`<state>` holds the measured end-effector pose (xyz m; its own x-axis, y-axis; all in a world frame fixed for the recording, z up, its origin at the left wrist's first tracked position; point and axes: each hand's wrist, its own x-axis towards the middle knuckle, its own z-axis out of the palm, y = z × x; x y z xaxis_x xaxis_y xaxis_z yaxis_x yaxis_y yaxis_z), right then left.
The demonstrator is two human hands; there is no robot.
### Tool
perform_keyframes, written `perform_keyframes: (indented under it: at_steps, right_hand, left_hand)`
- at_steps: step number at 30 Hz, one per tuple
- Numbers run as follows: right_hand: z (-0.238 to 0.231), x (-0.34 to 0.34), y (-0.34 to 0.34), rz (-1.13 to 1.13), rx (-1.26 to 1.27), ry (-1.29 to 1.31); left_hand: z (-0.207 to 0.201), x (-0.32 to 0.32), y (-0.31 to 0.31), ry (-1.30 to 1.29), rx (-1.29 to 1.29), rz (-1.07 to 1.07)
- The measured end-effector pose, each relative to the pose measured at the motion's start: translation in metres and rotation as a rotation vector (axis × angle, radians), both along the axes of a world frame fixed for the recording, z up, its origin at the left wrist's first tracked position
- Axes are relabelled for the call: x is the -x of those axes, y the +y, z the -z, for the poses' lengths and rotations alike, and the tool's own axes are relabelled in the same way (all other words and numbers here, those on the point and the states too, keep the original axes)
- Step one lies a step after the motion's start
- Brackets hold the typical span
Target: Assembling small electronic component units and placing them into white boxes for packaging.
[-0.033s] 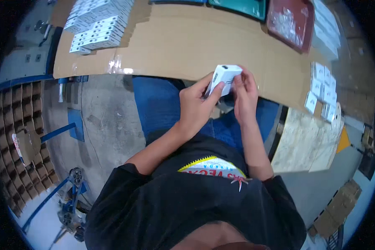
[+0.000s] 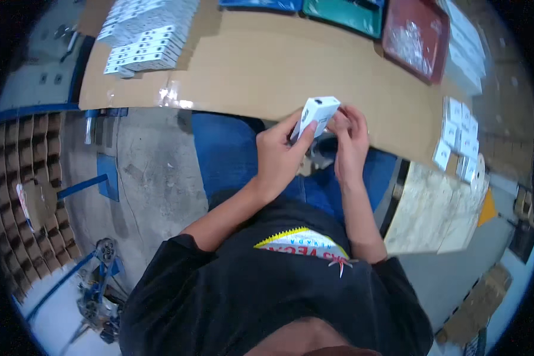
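Observation:
My left hand (image 2: 280, 149) grips a small white box (image 2: 319, 111) just past the near edge of the table. Its thumb lies across the front face and its fingers go behind. The box stands tilted with a narrow end up, and a dark mark shows on that end. Close by the box's right side is my right hand (image 2: 351, 139), its fingers curled and thumb drawn in. Whether its fingertips touch the box or pinch something small cannot be made out.
Stacks of white boxes (image 2: 145, 50) fill the table's far left. Blue (image 2: 261, 5), green (image 2: 344, 16) and red (image 2: 436, 56) trays line the back; the red one holds clear small pieces. More white boxes (image 2: 457, 130) lie at the right edge of the cardboard-covered table (image 2: 249, 62).
The right hand's fingers have come away from the box's front face to its right side. The left hand keeps its hold, and the box has turned slightly.

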<state>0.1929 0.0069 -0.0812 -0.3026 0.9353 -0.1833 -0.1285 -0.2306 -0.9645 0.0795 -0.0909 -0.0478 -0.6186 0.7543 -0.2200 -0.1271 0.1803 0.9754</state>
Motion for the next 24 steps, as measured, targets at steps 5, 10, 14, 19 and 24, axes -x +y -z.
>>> perform_keyframes:
  at_steps: [5, 10, 14, 19, 24]
  right_hand:
    - [-0.009, 0.006, -0.023, -0.179, -0.087, -0.057]
    - [-0.002, 0.019, -0.012, -0.149, -0.058, -0.003]
    - [0.019, 0.036, 0.014, -0.154, -0.181, -0.052]
    - [-0.003, 0.097, 0.023, -0.257, -0.313, -0.201]
    - [-0.018, 0.202, 0.03, -0.375, -0.46, 0.015]
  left_hand:
    - [0.02, 0.003, -0.001, 0.648, -0.213, 0.08]
    - [0.021, 0.008, -0.012, 0.549, -0.3, 0.105]
    - [0.044, 0.034, -0.019, 0.289, -0.315, -0.061]
    - [0.113, 0.068, -0.025, -0.207, -0.243, -0.31]
    - [0.138, 0.072, -0.015, -0.271, -0.209, -0.281]
